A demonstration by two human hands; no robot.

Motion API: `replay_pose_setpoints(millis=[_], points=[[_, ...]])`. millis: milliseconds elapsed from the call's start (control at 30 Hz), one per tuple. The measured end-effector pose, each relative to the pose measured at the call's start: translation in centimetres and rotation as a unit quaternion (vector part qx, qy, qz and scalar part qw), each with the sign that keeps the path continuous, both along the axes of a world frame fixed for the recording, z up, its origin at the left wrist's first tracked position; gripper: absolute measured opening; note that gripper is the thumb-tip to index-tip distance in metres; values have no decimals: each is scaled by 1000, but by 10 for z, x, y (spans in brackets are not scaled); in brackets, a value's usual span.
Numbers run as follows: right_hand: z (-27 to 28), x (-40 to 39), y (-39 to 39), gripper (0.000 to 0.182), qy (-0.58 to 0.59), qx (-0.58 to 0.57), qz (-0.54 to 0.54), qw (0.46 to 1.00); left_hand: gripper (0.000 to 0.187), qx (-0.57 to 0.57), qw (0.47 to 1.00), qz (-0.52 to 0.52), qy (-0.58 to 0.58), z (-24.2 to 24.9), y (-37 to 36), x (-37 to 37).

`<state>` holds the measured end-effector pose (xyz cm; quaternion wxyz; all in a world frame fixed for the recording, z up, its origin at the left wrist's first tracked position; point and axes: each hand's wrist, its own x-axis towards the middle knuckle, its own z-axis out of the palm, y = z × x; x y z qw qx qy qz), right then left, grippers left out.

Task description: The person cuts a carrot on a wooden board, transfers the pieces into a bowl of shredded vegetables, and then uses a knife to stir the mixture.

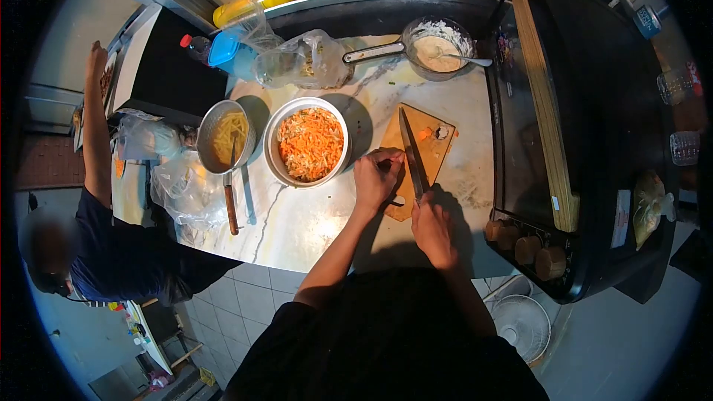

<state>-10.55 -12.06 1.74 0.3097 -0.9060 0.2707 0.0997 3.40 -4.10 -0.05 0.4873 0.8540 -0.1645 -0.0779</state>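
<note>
My right hand [433, 228] is wrapped around the handle of a long kitchen knife [414, 145], its blade pointing away over a wooden cutting board [440, 156]. At the left edge of the board my left hand [379, 180] is closed, fingers curled in close to the blade. What it pinches, if anything, is hidden. Small orange bits [425, 134] that look like carrot lie on the board, right of the blade, beside a small pale ring-shaped piece [443, 132]. To the left stands a white round container [272, 167] of shredded orange and pale vegetables [310, 145].
A saucepan [249, 156] of yellow strips stands left. Behind are a pan of batter [438, 53] with a spoon and plastic bags [304, 59]. A black oven [594, 141] borders the right. Another person [111, 241] stands at left, arm stretched forward.
</note>
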Motion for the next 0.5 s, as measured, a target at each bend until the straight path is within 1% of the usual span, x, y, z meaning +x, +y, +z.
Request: replay_pose_setpoints(millis=[67,100,167,200,267,300,367,400,467,500], points=[[-8,-2,3,43,-10,-39,16,999,13,-16,1000,-6,-6,-4,1,1],[-10,-1,4,43,-10,-39,16,999,13,-16,1000,-6,-6,-1,0,1],[-14,2,9,45,39,-46,10,998,13,-24,1000,-8,11,5,0,0],[-20,2,11,45,40,-46,10,998,13,-23,1000,-9,12,4,0,0],[-29,-1,16,44,35,-82,27,996,13,-26,1000,-8,9,1,2,0],[-25,-1,15,44,37,-82,26,996,13,-27,1000,-10,11,0,2,1],[-15,-1,13,37,19,-93,53,994,13,-34,999,-20,-1,-3,3,1],[-13,0,11,37,19,-94,50,994,13,-35,999,-22,-1,-3,2,1],[-8,4,8,27,43,-86,55,994,13,-37,999,-2,14,-2,2,0],[-6,4,7,27,41,-87,55,994,13,-38,999,-2,12,-1,2,0]])
